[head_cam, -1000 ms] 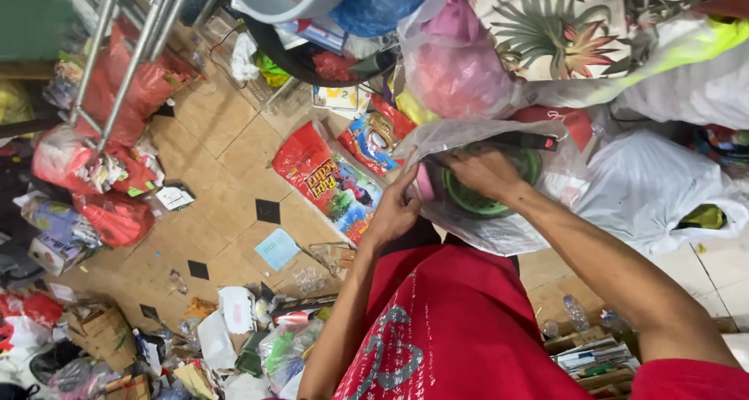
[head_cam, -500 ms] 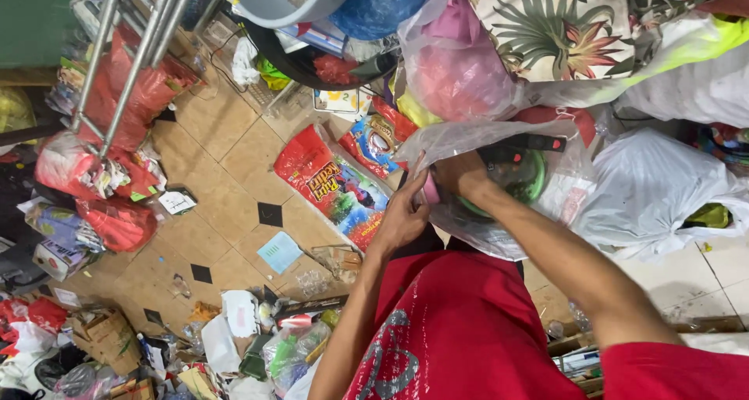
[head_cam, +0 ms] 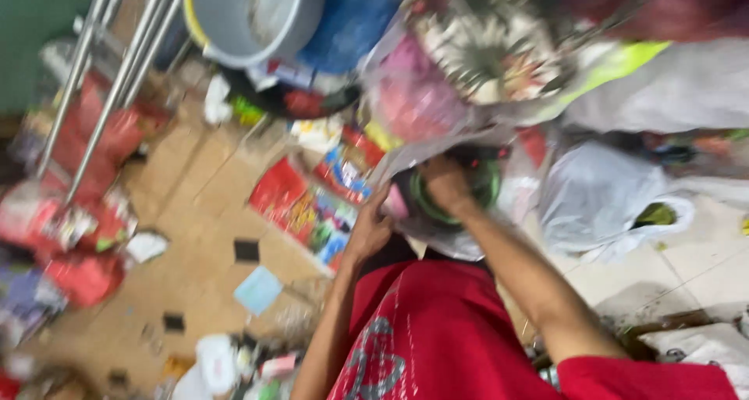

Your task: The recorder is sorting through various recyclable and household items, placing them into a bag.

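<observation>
The view is blurred by motion. My left hand [head_cam: 371, 230] pinches the near edge of a clear plastic bag [head_cam: 460, 240] that lies open in front of my red shirt. Reaching into the bag's mouth, my right hand [head_cam: 445, 183] has its fingers curled over a round green and black object [head_cam: 485, 188] inside. A small pink thing [head_cam: 395, 205] shows between the two hands.
Red and colourful snack packets [head_cam: 308, 205] lie on the tan tiled floor [head_cam: 195, 213]. A grey bucket [head_cam: 253, 17] and metal rack legs [head_cam: 117, 72] stand at the top left. White plastic bags [head_cam: 601, 205] and a pink filled bag [head_cam: 413, 99] crowd the right.
My right hand has pushed a little deeper into the bag over the green object. The left hand stays on the bag's edge. The view has shaken and gone blurry.
</observation>
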